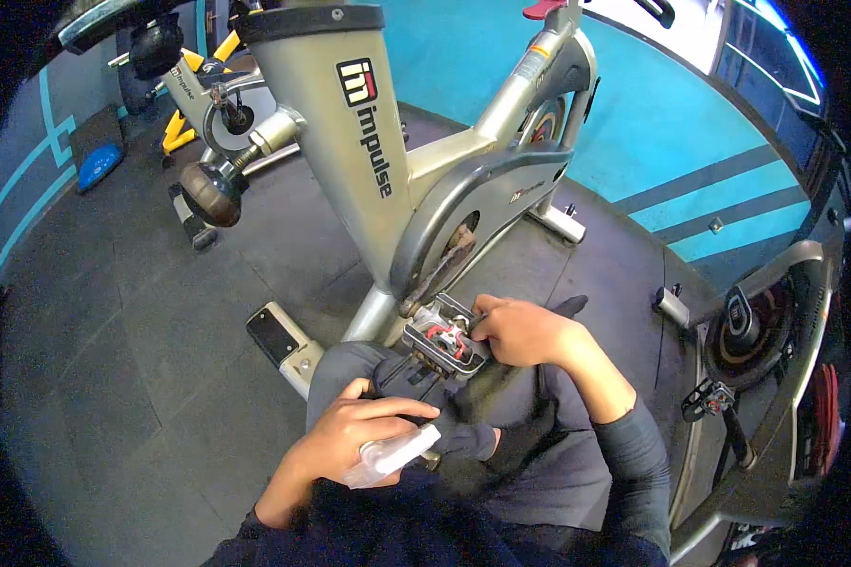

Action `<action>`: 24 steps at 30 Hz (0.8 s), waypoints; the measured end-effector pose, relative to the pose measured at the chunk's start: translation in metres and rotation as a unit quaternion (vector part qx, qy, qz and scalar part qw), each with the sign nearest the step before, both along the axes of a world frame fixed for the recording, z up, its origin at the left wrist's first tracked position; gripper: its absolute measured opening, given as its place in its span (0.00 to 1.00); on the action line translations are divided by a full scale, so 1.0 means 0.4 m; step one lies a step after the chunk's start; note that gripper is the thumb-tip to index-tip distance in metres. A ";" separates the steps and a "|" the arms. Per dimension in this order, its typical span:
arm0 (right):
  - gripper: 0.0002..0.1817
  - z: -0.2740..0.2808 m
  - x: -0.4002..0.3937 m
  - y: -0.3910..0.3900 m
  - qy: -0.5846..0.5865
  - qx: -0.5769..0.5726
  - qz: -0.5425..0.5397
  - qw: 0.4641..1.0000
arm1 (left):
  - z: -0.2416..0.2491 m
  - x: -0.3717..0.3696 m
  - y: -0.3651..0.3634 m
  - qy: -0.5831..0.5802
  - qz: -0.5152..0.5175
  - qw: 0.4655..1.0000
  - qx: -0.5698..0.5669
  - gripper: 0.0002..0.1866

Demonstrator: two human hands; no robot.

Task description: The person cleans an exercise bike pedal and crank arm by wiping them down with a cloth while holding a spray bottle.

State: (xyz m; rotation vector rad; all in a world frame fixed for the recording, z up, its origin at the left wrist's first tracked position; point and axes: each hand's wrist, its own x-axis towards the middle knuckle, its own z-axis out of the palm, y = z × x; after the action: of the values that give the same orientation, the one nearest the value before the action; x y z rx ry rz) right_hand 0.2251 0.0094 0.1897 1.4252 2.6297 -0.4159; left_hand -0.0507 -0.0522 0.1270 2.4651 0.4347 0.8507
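Observation:
A silver and black exercise bike point(326, 123) marked "impulse" stands in front of me. Its pedal point(444, 338), a metal cage with red parts inside, hangs on the crank point(444, 269) above my lap. At the pedal's right edge is my right hand point(525, 331), its fingers bent against it; whatever they pinch is hidden. My left hand point(355, 435), lower and to the left, holds a small clear and white plastic container point(392, 455) over my lap. The fingers of this hand are wrapped round it.
A second bike point(756, 331) stands at the right. More bikes, one with yellow parts point(178, 132), are behind at the left. The front bike's foot point(288, 345) rests on dark floor tiles point(161, 350). A blue object point(99, 166) lies by the left wall.

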 end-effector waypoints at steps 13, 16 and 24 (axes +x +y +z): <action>0.12 0.120 0.026 -0.055 -0.044 0.166 -0.124 0.977 | 0.003 0.002 -0.001 0.001 -0.008 1.000 0.004 0.17; 0.17 0.180 0.055 -0.078 0.083 0.190 -0.083 0.975 | 0.002 0.004 -0.002 -0.010 -0.008 1.000 -0.008 0.18; 0.13 0.002 -0.021 -0.054 -0.024 0.083 -0.061 0.994 | -0.003 0.010 -0.003 -0.026 0.007 1.000 -0.009 0.16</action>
State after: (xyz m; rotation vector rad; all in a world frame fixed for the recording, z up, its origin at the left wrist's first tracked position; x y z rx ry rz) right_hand 0.2167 -0.0120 0.1904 1.6310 2.6009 -0.1748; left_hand -0.0469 -0.0534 0.1257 2.4213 0.4391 0.9105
